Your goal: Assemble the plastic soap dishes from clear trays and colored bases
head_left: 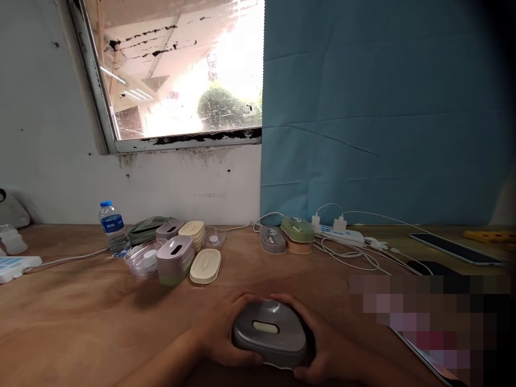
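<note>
A grey, rounded plastic box [269, 332] with a slot in its top is at the near middle of the table. Something pale shows through the slot. My left hand [228, 333] wraps round its left side, thumb along the near edge. On the opposite side, my right hand [316, 341] grips it with the fingers over the far corner and the thumb at the near edge. Whether the box rests on the table cannot be seen. Beyond it lie a cream oval lid [206, 266] and a stack of mauve slotted pieces [174, 256] over a green base.
Clear plastic pieces [142, 260], stacked cream lids [192, 232] and a water bottle [114, 230] stand back left. Further right are a grey lidded box [272, 239], a green one [298, 230], a power strip [341, 235], loose cables [355, 264] and a phone [454, 249].
</note>
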Motion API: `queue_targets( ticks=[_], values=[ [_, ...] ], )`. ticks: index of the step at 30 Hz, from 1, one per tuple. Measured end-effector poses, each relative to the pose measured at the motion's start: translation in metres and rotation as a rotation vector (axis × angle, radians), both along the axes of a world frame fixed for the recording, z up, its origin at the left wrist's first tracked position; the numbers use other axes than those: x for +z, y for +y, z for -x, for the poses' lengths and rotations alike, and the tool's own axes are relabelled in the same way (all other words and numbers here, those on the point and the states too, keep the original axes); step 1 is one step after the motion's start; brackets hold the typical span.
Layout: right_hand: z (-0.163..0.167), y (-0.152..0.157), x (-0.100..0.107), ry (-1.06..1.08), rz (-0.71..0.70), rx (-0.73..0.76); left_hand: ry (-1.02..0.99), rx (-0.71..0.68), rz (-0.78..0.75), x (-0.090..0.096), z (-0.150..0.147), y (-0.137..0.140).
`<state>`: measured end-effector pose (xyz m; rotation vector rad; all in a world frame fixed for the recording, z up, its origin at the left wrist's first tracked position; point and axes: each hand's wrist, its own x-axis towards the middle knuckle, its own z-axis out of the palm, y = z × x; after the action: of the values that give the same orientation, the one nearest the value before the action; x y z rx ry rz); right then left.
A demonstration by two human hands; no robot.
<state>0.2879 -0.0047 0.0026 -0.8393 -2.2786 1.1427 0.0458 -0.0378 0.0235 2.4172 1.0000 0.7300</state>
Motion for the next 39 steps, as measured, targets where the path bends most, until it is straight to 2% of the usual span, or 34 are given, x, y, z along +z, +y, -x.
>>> queue_targets(
  ticks=[11,21,29,32,34,37,39],
  values=[
    [0.002,-0.005,0.010,0.038,-0.027,-0.008,-0.038,-0.025,-0.001,-0.004,-0.001,0.001],
    [0.002,-0.003,0.006,0.026,-0.087,0.017,-0.094,0.014,0.038,-0.004,-0.001,0.002],
    [0.000,0.003,0.008,0.076,-0.019,0.052,-0.130,0.088,0.065,-0.002,-0.003,-0.001],
    [0.001,0.007,0.007,0.124,-0.074,-0.029,-0.130,0.153,0.019,-0.001,0.003,0.001],
    [0.001,0.011,0.005,0.173,-0.095,-0.139,-0.155,0.180,-0.085,0.000,0.010,0.004],
    [0.001,0.017,0.001,0.241,-0.034,-0.336,-0.134,0.145,-0.221,0.005,0.020,0.006],
    [0.001,0.021,0.000,0.278,0.054,-0.430,-0.024,0.076,-0.195,0.009,0.023,0.006]
  ],
)
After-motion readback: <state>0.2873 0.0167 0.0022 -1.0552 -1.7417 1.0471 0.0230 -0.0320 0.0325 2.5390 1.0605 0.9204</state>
